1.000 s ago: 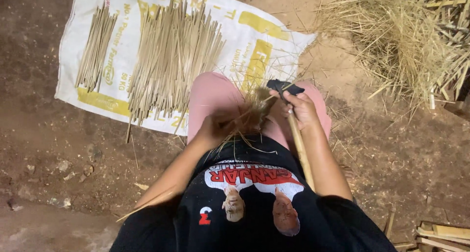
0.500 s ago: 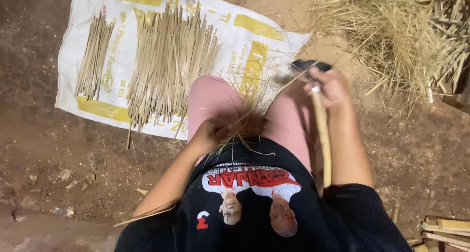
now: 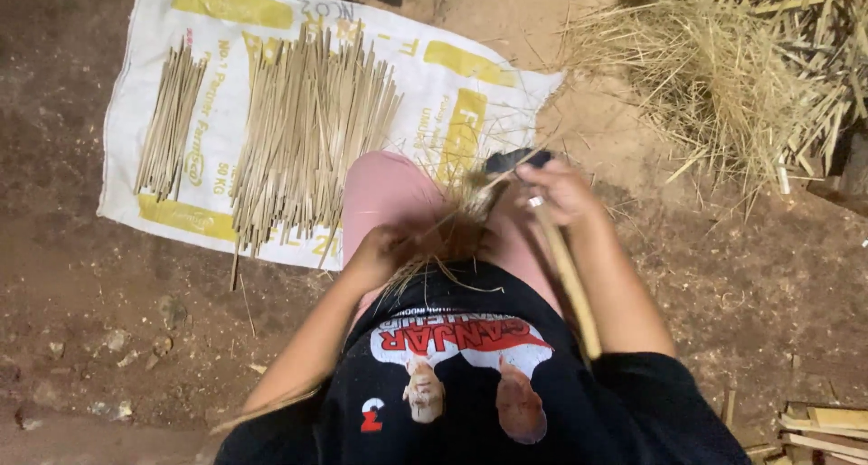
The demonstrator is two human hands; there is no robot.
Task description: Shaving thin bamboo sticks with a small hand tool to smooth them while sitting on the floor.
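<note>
My left hand [image 3: 375, 248] is closed in my lap on a tangle of pale curled shavings [image 3: 452, 234] and a thin stick whose tail [image 3: 271, 409] shows under my forearm. My right hand [image 3: 561, 194] grips a knife; its dark blade [image 3: 511, 160] points at the shavings and its long wooden handle [image 3: 570, 284] runs back along my forearm. Both hands rest over my pink-trousered knees [image 3: 384, 189].
A white and yellow sack [image 3: 452, 76] lies on the dirt ahead, with a large spread of thin split sticks [image 3: 307, 131] and a smaller bundle [image 3: 172, 122] on it. A heap of straw-like shavings [image 3: 723, 67] sits at the upper right. Wood offcuts [image 3: 823, 424] lie at the lower right.
My right hand swung out to the right with the knife, then came back in toward the shavings. The left hand stayed in my lap.
</note>
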